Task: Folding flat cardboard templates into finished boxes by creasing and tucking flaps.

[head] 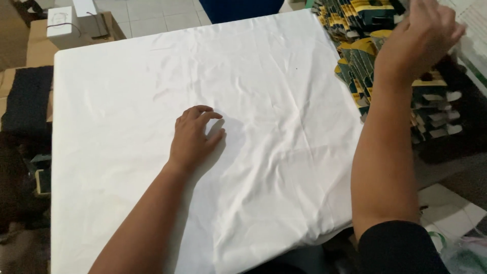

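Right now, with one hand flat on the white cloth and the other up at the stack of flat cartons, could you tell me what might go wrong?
1. The right hand reaches into the leaning stack of green and yellow flat cartons; pulling one could make neighbours slide off.
2. The left hand presses the wrinkled white cloth; any drag may bunch it further.
3. The cloth overhangs the near edge and could slip.

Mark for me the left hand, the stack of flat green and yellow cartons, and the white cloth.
left hand (193, 137), head view, on the back of the hand.
cartons (355, 61), head view, on the stack's near edge.
white cloth (127, 91), head view, on a bare stretch.
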